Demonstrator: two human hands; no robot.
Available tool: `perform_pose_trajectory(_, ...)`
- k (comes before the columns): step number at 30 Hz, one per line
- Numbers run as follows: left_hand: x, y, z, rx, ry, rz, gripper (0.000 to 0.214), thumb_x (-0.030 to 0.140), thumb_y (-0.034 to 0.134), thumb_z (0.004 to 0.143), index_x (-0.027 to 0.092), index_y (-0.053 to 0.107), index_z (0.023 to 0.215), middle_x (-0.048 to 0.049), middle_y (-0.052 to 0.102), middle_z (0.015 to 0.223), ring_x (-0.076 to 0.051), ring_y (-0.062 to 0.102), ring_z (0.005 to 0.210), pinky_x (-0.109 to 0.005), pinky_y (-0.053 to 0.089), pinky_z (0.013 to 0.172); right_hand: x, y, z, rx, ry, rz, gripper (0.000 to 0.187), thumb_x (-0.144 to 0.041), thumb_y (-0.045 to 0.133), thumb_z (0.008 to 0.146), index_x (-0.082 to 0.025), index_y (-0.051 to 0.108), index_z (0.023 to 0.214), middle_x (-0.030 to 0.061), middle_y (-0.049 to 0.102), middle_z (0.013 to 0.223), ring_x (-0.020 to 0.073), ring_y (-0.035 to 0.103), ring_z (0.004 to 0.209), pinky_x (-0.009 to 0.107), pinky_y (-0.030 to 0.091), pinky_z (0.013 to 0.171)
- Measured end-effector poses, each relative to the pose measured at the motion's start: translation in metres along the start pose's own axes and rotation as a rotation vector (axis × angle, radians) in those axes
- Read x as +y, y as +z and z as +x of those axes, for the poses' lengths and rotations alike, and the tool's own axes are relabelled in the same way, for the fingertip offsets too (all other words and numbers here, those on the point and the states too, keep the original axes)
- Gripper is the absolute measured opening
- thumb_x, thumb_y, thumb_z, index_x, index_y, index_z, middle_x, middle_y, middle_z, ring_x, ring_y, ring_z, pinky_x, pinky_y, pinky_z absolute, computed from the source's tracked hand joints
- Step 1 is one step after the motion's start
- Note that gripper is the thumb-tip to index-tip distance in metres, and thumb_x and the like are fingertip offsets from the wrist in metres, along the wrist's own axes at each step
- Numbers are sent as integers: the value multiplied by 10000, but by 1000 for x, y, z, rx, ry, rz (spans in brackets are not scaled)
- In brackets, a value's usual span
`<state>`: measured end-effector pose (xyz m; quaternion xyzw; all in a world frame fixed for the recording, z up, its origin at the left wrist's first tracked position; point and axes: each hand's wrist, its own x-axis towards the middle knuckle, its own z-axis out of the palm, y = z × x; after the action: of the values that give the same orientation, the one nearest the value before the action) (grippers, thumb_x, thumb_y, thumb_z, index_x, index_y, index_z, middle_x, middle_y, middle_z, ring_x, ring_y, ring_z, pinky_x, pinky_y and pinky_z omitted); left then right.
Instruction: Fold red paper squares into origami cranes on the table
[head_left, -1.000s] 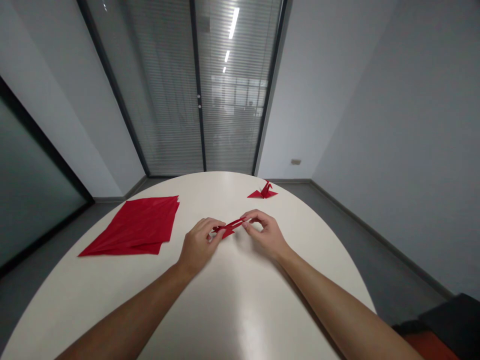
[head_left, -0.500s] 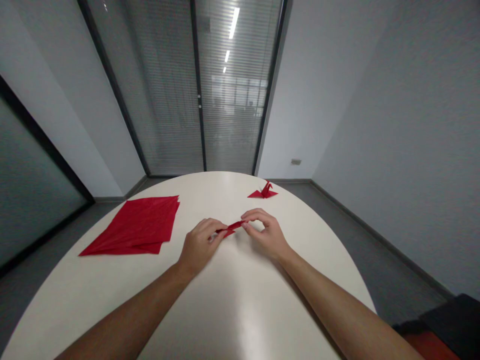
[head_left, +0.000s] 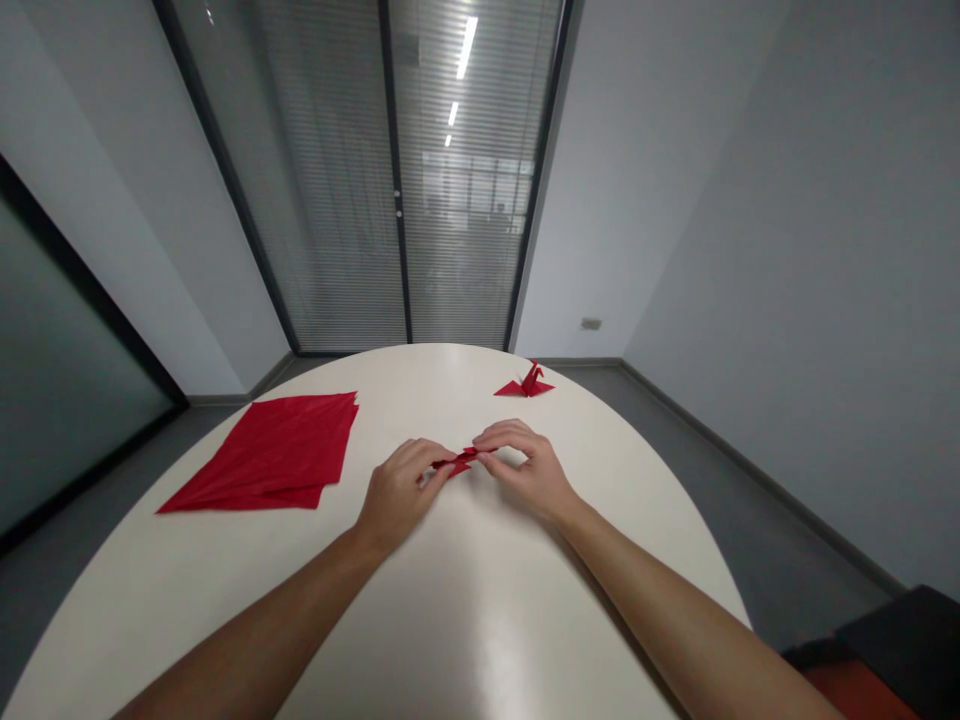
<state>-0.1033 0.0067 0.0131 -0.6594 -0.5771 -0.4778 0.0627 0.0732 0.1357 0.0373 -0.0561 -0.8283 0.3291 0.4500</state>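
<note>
A small piece of folded red paper (head_left: 460,467) is held between my two hands, just above the middle of the white table. My left hand (head_left: 401,490) pinches its left part between thumb and fingers. Thumb and fingertips of my right hand (head_left: 529,467) are closed on its right end. Much of the paper is hidden by the fingers, so its full shape cannot be made out. Beyond my right hand a finished red paper crane (head_left: 529,383) stands with its wings spread on the table.
Left of my hands lies a loose stack of red paper sheets (head_left: 277,450). The round white table (head_left: 420,620) carries everything. A black and red object (head_left: 892,650), partly cut off, is beside the table at lower right. Glass panels with blinds (head_left: 337,250) stand behind.
My right hand has moved slightly left, toward my left hand, and the right end of the folded paper has shifted with it. My left hand has stayed in place.
</note>
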Motion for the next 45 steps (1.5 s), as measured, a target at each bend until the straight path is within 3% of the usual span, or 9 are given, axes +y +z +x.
perform_pose_trajectory(9,-1,2,-1,-24,-55,-22,124,170,649,915,208,688,1027,-42,722,963,-170,649,851,-232,504,615,2,3,-4,58,179,18,64,-262,717,868,-215,682,895,48,711,908,202,662,885,352,510,817)
perform_pose_trajectory(19,0,2,-2,-47,-25,-9,135,183,651,923,218,699,1043,-36,745,977,-172,675,854,-245,525,630,0,7,-5,42,171,35,148,-225,670,877,-223,648,1023,28,716,902,178,646,831,334,506,796)
perform_pose_trajectory(23,-2,3,-1,-58,24,8,160,178,639,936,229,706,1072,-35,754,1002,-180,688,912,-269,551,716,0,7,-6,11,162,31,199,-203,661,872,-226,651,1070,35,723,953,179,659,872,333,504,806)
perform_pose_trajectory(31,0,2,2,-83,143,38,160,219,616,966,227,720,1087,-39,764,980,-183,699,894,-313,554,817,-1,6,-6,6,155,-5,173,-198,638,872,-221,660,1042,27,724,896,174,641,847,328,503,805)
perform_pose_trajectory(39,3,0,0,-126,144,71,190,253,589,983,252,735,1105,-47,761,1002,-187,696,905,-320,563,828,-3,7,-5,-2,158,-7,149,-226,634,885,-220,658,1032,26,717,866,181,643,836,340,503,810)
perform_pose_trajectory(42,3,1,0,-124,108,40,168,245,609,968,251,737,1077,-42,764,991,-188,701,916,-319,559,849,-4,5,-4,-25,175,17,180,-266,649,907,-225,654,1082,40,729,925,190,661,886,349,501,832)
perform_pose_trajectory(45,4,2,0,-95,-6,-33,141,221,617,951,235,729,1036,-37,761,988,-179,704,902,-282,566,778,-4,3,-4,-8,176,29,346,-305,710,878,-240,613,1204,78,704,1152,222,648,1063,370,491,899)
